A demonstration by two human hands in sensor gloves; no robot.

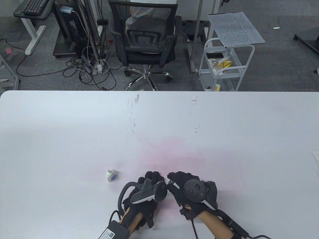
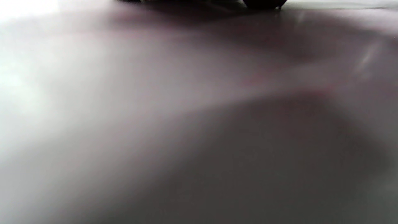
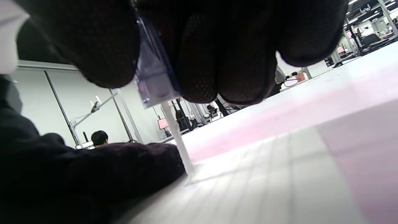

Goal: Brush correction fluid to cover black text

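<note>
My right hand (image 1: 174, 179) pinches the translucent blue brush cap (image 3: 154, 79) of the correction fluid. Its thin white brush (image 3: 178, 141) points down, and the tip touches a lined white paper (image 3: 267, 174). My left hand (image 1: 152, 177) lies right beside it, with its fingers (image 3: 102, 174) resting on the paper's edge next to the brush tip. The small white correction fluid bottle (image 1: 111, 175) sits uncapped on the table to the left of my left hand. No black text shows in any view. The left wrist view shows only blurred table surface.
The white table (image 1: 159, 124) has a faint pink stain around the hands and scuff marks further back. A black office chair (image 1: 144, 42) and a white trolley (image 1: 224, 67) stand beyond the far edge. Glove cables trail off the near edge.
</note>
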